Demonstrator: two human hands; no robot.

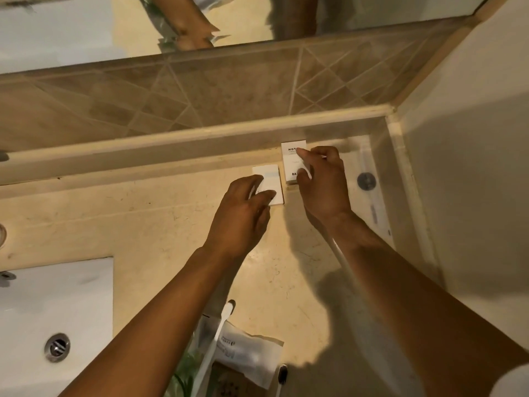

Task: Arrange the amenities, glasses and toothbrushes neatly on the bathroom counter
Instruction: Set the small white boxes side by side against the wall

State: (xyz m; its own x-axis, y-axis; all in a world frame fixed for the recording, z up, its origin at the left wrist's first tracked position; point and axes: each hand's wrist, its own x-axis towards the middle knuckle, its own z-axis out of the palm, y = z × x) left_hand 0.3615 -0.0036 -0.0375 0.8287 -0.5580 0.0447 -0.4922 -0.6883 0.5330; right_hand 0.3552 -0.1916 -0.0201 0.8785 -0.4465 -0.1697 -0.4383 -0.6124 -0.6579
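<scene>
Two small white amenity boxes lie side by side at the back of the beige counter (143, 224). My left hand (243, 213) rests on the plain left box (270, 174) with its fingertips curled over the near part. My right hand (320, 184) grips the printed right box (290, 159), forefinger on its top end and thumb lower down. A clear glass (366, 180) stands close to the right wall. A white toothbrush (213, 342) and a dark-bristled toothbrush (282, 375) lie at the front edge among flat amenity packets (252, 356).
A white sink (57, 305) with a metal drain (57, 346) is set into the counter at the left. A raised ledge (171, 144) and tiled backsplash run along the back under a mirror. The right wall (472, 167) closes the corner.
</scene>
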